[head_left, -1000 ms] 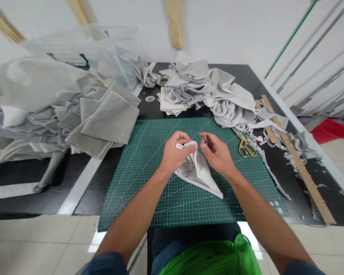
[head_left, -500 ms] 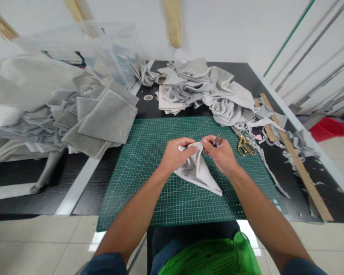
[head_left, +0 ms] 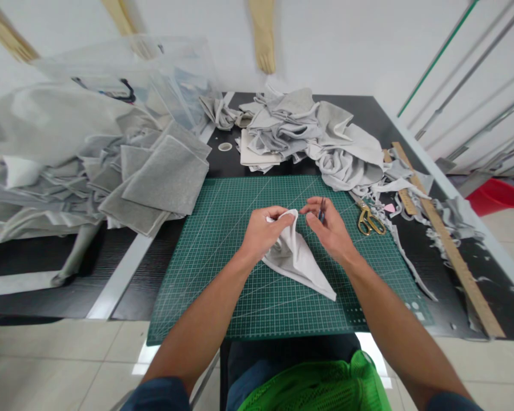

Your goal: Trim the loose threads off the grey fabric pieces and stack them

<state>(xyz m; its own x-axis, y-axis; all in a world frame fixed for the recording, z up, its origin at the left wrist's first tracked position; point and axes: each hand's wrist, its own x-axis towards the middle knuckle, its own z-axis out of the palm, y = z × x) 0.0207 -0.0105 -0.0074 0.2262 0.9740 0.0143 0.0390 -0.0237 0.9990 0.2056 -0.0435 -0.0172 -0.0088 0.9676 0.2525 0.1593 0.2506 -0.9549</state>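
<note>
My left hand [head_left: 263,233] pinches the top edge of a pale grey piece of fabric [head_left: 300,260] between thumb and fingers. Below that hand the cloth hangs in folds, its pointed corner reaching right and towards me over the green cutting mat [head_left: 214,257]. Just right of the cloth, a little apart from it, my right hand [head_left: 334,231] has a small pair of thread snips [head_left: 322,210] in its fingers, the blades pointing up and away from me. Part of the snips is hidden by the hand.
Gold-handled scissors [head_left: 370,222] lie at the mat's right edge, beside fabric scraps and a long wooden ruler [head_left: 449,245]. A heap of grey cloth [head_left: 282,123] sits behind the mat. More grey pieces [head_left: 163,177] are piled left, before a clear plastic box [head_left: 175,63]. A tape roll [head_left: 225,146] lies between.
My right hand has let go of the fabric edge and drawn slightly away, its fingers opening out around the snips. My left hand keeps its pinch on the cloth.
</note>
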